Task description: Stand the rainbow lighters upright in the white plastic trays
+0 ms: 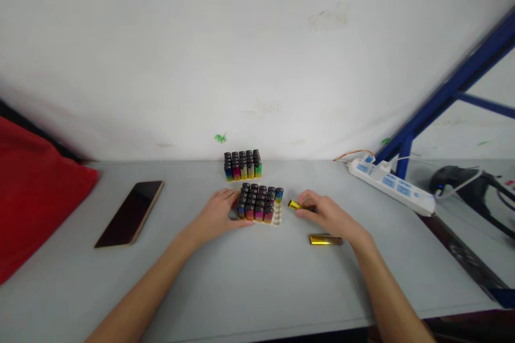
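Observation:
My left hand (217, 213) grips the left side of a white tray (277, 221), its thumb along the front and its fingers behind. Upright lighters (259, 204) with black tops and colourful metallic bodies fill most of the tray. In the tray's right column, a blue-and-yellow lighter (279, 196) stands at the back, with bare slots in front of it. Just right of the tray, my right hand (324, 213) pinches a gold lighter (294, 204), tilted, its gold end pointing left. Another gold lighter (325, 240) lies on its side below that hand.
A second block of upright lighters (243, 167) stands behind the tray near the wall. To the left lie a phone (131, 213) and a red cloth-like item (36, 187). A white power strip (390, 185), a black device (462, 182) and a blue metal frame (438, 99) are on the right.

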{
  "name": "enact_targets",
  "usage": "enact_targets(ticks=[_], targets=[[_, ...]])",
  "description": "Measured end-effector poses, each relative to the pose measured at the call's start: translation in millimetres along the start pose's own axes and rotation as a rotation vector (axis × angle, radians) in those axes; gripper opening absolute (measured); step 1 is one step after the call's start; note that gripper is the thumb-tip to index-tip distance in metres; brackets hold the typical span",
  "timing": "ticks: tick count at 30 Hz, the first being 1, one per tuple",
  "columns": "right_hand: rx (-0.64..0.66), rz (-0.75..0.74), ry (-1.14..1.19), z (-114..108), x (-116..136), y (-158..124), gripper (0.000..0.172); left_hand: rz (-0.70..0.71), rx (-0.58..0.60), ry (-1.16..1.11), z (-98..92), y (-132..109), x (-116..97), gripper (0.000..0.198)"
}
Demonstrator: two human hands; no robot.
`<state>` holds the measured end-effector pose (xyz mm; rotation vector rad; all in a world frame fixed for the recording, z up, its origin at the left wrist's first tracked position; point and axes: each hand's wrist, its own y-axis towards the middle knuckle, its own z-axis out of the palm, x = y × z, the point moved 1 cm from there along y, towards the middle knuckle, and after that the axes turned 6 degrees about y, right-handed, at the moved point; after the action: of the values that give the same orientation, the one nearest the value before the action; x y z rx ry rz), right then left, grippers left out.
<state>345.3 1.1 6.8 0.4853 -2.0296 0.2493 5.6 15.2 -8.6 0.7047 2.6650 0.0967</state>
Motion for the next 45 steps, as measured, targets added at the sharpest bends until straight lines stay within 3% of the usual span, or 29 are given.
enact_targets(ticks=[5,9,15,21,24,29,34,38,45], targets=[[-0.237,-0.02,0.027,0.3,1.7,5.5,0.036,0.0,-0.012,0.002,1.1,0.5,2.2,0.067],[-0.422,-0.007,0.194,7.8,4.0,13.1,0.045,-0.005,0.003,0.0,0.5,0.2,1.8,0.067],[-0.335,0.025,0.33,18.2,15.0,15.1,0.06,-0.021,0.027,0.002,0.0,0.8,0.9,0.067],[-0.199,0.039,0.576,33.4,19.2,15.7,0.051,-0.015,0.018,-0.002,-0.7,1.3,0.4,0.065],[-0.216,0.038,0.654,42.9,17.4,17.9,0.051,-0.016,0.02,0.004,-0.2,1.5,0.5,0.064],[-0.362,0.063,0.431,51.6,16.1,17.2,0.056,-0.02,0.028,0.003,-0.3,1.0,0.0,0.065],[-0.425,0.09,0.258,53.0,12.8,15.7,0.054,-0.014,0.021,0.018,-1.0,1.4,-0.4,0.065],[-0.445,0.096,0.191,54.7,9.3,17.4,0.045,-0.018,0.032,0.031,-0.4,1.6,0.1,0.062],[-0.399,0.012,0.135,52.4,18.5,16.0,0.044,-0.016,0.012,0.014,-0.1,1.2,-0.4,0.065]])
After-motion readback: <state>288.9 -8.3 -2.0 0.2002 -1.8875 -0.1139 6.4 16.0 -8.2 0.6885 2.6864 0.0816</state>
